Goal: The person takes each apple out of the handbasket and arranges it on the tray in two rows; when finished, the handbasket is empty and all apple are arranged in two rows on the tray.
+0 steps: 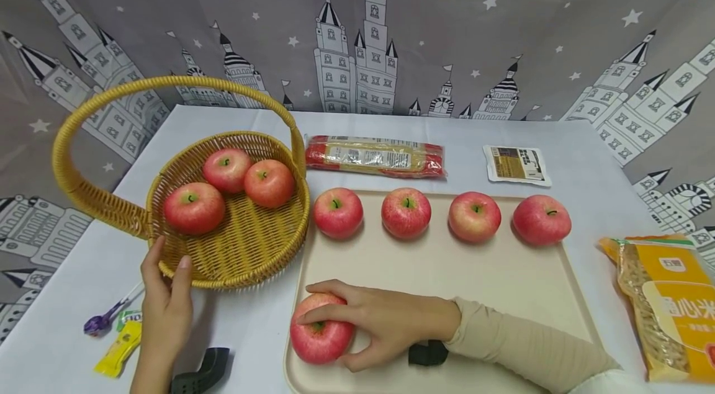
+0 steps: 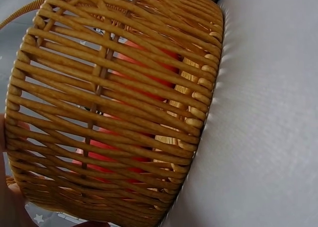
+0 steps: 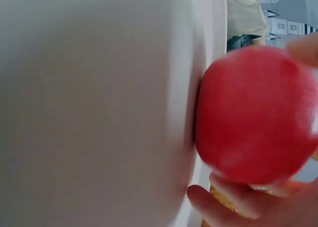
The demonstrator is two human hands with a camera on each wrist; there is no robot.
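A: What sits nearest on the beige rectangular plastic tray (image 1: 447, 270)?

B: At the tray's near left corner, the right hand (image 1: 385, 326) curls its fingers and thumb around a round red apple (image 1: 321, 335), which rests on the tray. The grip wraps the top and side, which looks suited to lifting it.

A: And the other hand?

B: Left of the tray, the left hand (image 1: 166, 301) pinches the near rim of a round woven yellow wicker basket (image 1: 246, 257) with a tall arched handle, thumb inside, seemingly steadying it. The held apple lies just right of that hand, close to the basket.

A: Farther back?

B: Three red apples in the basket (image 1: 229, 189). Along the tray's far edge, a row of four red apples (image 1: 441, 215). Beyond the tray, a long red-and-yellow packet (image 1: 374, 157).
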